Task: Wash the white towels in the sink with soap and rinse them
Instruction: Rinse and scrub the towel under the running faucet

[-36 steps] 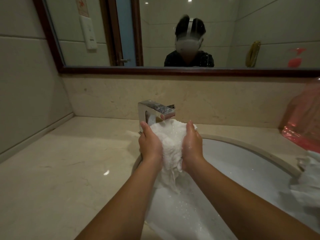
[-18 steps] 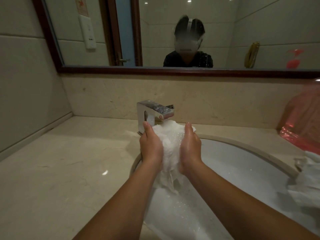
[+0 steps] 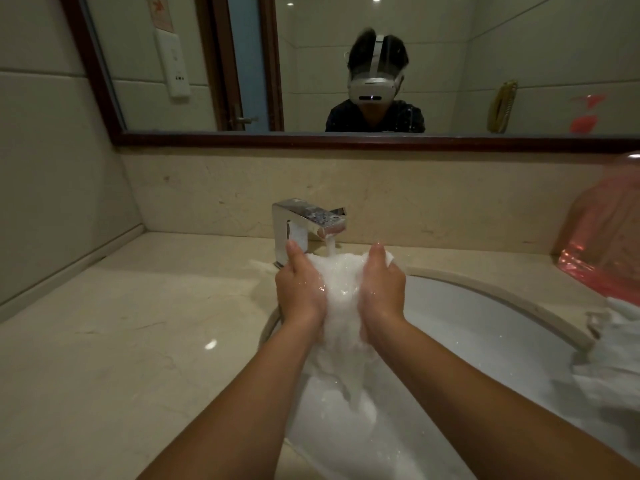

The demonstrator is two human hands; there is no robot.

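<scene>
A wet white towel [image 3: 341,299] is bunched between my two palms over the left side of the white sink [image 3: 485,327]. My left hand [image 3: 301,289] presses its left side and my right hand [image 3: 382,289] its right side. Water runs from the chrome faucet [image 3: 304,221] straight onto the top of the towel. The towel's lower end hangs down into the basin, dripping. Another white towel [image 3: 613,351] lies crumpled on the sink's right rim.
A pink translucent plastic bag [image 3: 609,237] stands on the beige marble counter [image 3: 121,341] at the far right, against the backsplash. A mirror with a dark wooden frame [image 3: 346,140] runs above. A wall closes the counter on the left.
Both hands have lowered slightly with the towel and moved a little apart. Water now visibly streams from the faucet onto the towel.
</scene>
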